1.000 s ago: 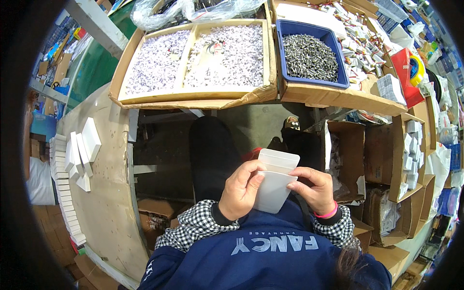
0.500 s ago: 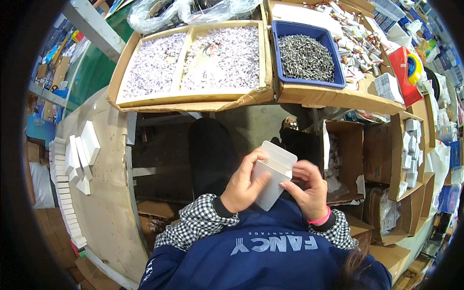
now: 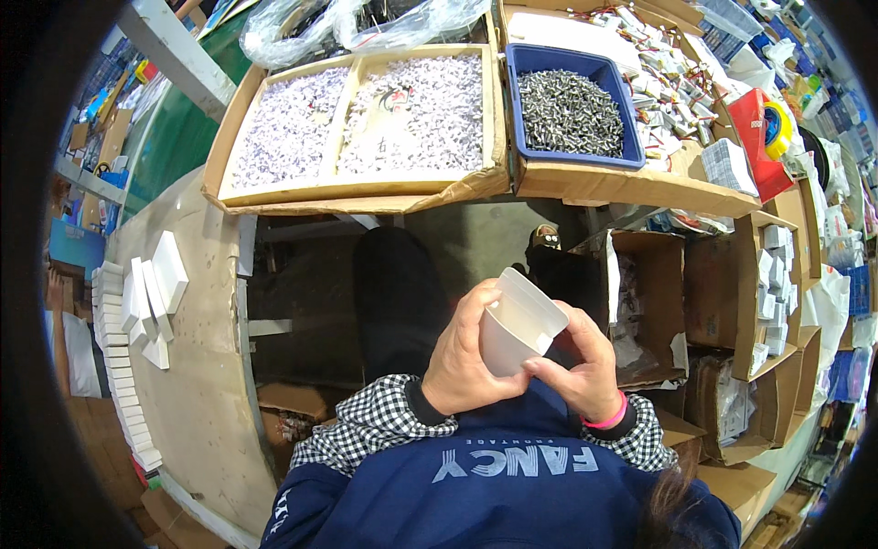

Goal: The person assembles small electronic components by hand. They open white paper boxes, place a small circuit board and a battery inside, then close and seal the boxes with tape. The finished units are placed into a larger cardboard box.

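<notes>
Cluttered workbench behind; left hand, right hand fingers clasp smooth white folded carton.

Bright, even light falls from above and fills the far part of the scene, with no hard shadows there. The pale parts in the cardboard tray look nearly washed out, and the clear plastic bags at the far edge carry white glare. The gap under the bench, in the middle, lies in deep shadow, its detail lost. The white box in the hands is sharp and evenly lit, shaded softly on its near side. A black ring closes the round fisheye picture; straight edges bow toward it, and things at the far right and left look squeezed and slightly soft.
</notes>
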The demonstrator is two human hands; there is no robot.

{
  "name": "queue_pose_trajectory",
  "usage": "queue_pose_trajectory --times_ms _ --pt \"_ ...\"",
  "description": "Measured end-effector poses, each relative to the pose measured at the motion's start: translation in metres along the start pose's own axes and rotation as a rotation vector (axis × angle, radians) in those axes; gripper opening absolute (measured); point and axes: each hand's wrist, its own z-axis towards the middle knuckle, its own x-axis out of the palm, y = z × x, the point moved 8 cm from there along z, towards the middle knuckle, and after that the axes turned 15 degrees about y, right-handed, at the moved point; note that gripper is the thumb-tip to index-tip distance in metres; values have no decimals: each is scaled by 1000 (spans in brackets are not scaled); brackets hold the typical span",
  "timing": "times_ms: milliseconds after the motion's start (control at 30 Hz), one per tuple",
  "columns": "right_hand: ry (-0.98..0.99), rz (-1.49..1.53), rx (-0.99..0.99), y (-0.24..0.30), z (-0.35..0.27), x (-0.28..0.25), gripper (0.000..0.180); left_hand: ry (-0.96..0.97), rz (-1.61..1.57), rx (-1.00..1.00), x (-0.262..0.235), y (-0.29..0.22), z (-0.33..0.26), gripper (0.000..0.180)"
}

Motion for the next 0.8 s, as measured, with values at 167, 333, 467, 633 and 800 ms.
queue_pose_trajectory --times_ms 167,333,467,633,800 --pt "-27 -213 -13 10 5 -9 25 69 20 -8 2 -7 5 97" --pt "-13 -324 -147 23 4 -5 25 93 -81 -140 2 -3 3 95" --pt "19 -467 -261 37 6 1 28 114 -30 -122 -1 -6 7 96" --pt "165 -664 -243 41 8 14 28 122 56 -164 -5 -2 5 98" --pt "76 -281 -71 21 14 1 29 78 346 -48 -3 -13 1 91"
